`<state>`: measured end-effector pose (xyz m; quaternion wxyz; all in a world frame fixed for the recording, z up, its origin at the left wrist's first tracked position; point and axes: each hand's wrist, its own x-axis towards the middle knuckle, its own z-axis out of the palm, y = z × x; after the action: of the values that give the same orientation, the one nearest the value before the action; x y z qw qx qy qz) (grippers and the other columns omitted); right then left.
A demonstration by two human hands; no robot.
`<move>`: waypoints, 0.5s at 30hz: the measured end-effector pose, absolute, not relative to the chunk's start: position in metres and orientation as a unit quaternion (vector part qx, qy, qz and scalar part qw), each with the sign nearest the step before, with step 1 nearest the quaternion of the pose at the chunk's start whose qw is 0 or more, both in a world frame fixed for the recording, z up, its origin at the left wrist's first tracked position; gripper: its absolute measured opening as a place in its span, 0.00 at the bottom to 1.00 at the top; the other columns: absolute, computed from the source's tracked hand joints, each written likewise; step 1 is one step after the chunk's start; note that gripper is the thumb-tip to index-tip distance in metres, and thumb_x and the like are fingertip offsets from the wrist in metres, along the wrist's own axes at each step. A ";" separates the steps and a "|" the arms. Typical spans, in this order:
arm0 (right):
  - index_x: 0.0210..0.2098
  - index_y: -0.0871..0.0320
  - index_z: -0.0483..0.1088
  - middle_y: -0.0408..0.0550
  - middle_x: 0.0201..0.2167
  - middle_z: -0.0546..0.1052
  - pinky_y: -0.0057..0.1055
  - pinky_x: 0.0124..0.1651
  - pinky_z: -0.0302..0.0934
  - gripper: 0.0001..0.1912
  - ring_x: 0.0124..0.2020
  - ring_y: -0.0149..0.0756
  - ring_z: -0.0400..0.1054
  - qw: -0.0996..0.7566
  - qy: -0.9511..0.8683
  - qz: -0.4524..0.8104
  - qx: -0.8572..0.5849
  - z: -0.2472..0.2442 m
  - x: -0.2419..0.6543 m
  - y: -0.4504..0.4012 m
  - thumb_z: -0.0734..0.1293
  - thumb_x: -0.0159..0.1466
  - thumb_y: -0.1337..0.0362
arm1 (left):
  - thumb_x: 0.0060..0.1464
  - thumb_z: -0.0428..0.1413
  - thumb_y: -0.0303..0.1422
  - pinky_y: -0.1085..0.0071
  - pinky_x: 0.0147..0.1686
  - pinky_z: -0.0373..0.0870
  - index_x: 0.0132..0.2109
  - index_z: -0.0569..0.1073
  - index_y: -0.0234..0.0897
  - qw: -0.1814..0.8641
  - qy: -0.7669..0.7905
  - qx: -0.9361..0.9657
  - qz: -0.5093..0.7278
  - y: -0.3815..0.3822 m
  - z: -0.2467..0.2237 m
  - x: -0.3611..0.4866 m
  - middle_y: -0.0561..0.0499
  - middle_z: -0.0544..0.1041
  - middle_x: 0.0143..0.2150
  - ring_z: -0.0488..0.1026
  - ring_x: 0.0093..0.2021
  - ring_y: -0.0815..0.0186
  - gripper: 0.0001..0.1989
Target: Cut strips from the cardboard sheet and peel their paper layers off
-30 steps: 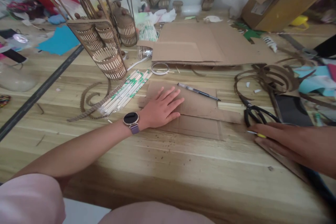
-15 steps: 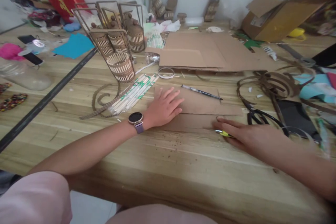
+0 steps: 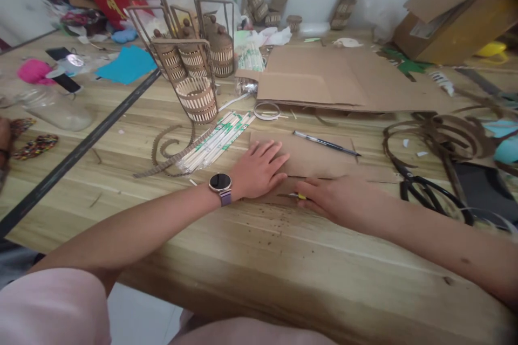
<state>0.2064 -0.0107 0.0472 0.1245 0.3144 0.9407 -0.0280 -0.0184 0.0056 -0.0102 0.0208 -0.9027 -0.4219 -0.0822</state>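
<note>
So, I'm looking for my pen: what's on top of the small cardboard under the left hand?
The pen and the spread left hand lie on the small cardboard; the right hand, holding a yellow tool, is over its near part. Anything beneath the palms is covered.

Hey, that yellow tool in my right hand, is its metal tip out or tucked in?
Out: the metal tip shows past the yellow tool, just ahead of the right hand's fingers.
</note>
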 end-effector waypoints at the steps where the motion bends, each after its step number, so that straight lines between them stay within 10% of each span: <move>1: 0.43 0.54 0.71 0.44 0.34 0.80 0.31 0.22 0.36 0.11 0.27 0.33 0.73 0.134 0.941 -0.024 0.310 0.048 0.201 -0.010 0.58 0.71 0.60 | 0.72 0.42 0.45 0.46 0.68 0.54 0.68 0.64 0.32 0.022 -0.421 -0.903 -0.084 0.005 -0.010 -0.018 0.36 0.60 0.72 0.56 0.72 0.47 0.28; 15: 0.41 0.55 0.69 0.46 0.38 0.81 0.30 0.21 0.39 0.09 0.27 0.33 0.74 0.148 0.945 -0.051 0.288 0.040 0.197 -0.004 0.58 0.71 0.60 | 0.71 0.43 0.45 0.47 0.69 0.52 0.67 0.64 0.33 0.021 -0.427 -0.899 -0.093 0.004 -0.009 -0.016 0.36 0.61 0.72 0.56 0.72 0.48 0.27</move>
<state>0.1969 -0.0044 0.0404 0.1482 0.2880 0.9447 -0.0508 -0.0165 0.0037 -0.0093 0.0208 -0.8993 -0.4268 -0.0930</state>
